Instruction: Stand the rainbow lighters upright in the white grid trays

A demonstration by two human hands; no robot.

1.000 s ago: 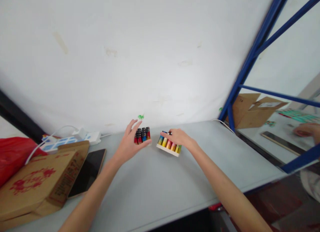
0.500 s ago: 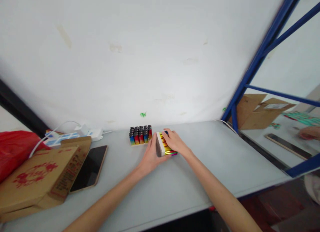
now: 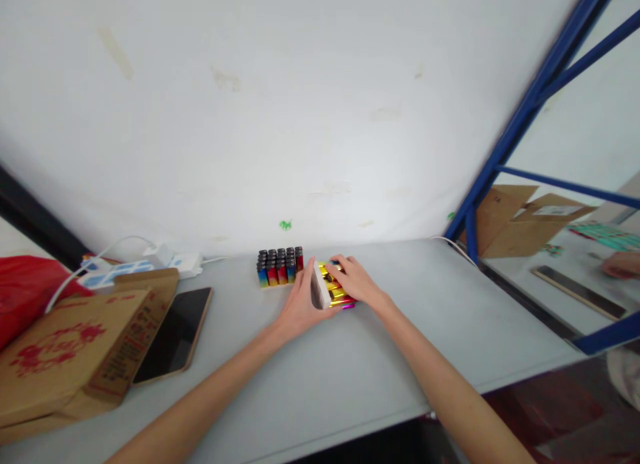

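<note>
My left hand point(image 3: 299, 309) is wrapped round the left side of a white tray point(image 3: 321, 287), which is tipped on its side. Shiny yellow and multicoloured lighters point(image 3: 340, 295) lie against the tray's right face. My right hand point(image 3: 356, 279) rests over these lighters, its fingers bent onto them near the tray's upper end; some are hidden beneath it. Just left of and behind my left hand, a block of upright lighters point(image 3: 280, 267) with black tops and blue, red and yellow bodies stands near the wall.
At the left are a cardboard box point(image 3: 55, 357), a red bag point(image 3: 35, 294), a dark phone point(image 3: 175, 334) and a power strip point(image 3: 125, 272) with a cable. Beyond a blue frame point(image 3: 505, 141) at the right are an open carton point(image 3: 505, 224), another phone point(image 3: 577, 292) and another person's blurred hand point(image 3: 621, 265).
My left thumb has straightened along the tray, and my right fingers have shifted on the yellow lighters. More of the yellow lighters shows between my hands. The camera view has shifted slightly.
</note>
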